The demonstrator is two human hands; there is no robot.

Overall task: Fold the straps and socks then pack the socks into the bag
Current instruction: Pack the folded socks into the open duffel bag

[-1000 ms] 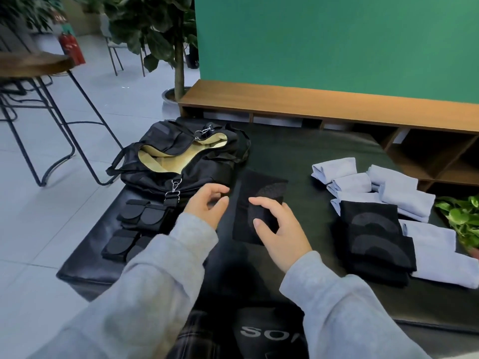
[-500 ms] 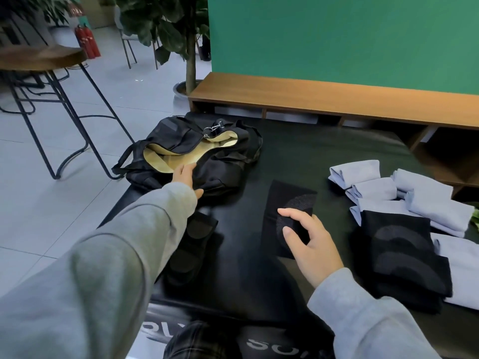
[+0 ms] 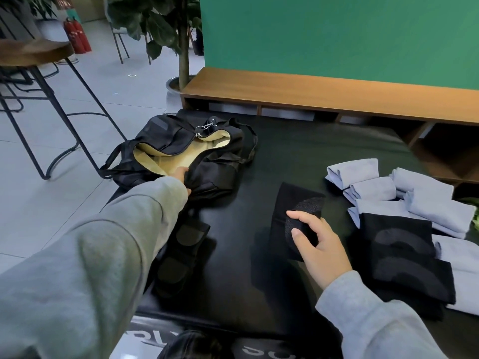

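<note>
The left arm, in a grey sleeve, is stretched forward and to the left. The left hand (image 3: pixel 182 177) is mostly hidden by the cuff; its fingers are seen at the near edge of the bag's (image 3: pixel 207 161) opening, and whether that edge is gripped cannot be told. The right arm, also grey-sleeved, is bent inward from the lower right. The right hand (image 3: pixel 317 243) is laid palm down on a black sock (image 3: pixel 290 203), with thumb and fingers curled round its folded end.

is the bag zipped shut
No, the black bag gapes open, tan lining showing, with the left hand at its opening.
</note>
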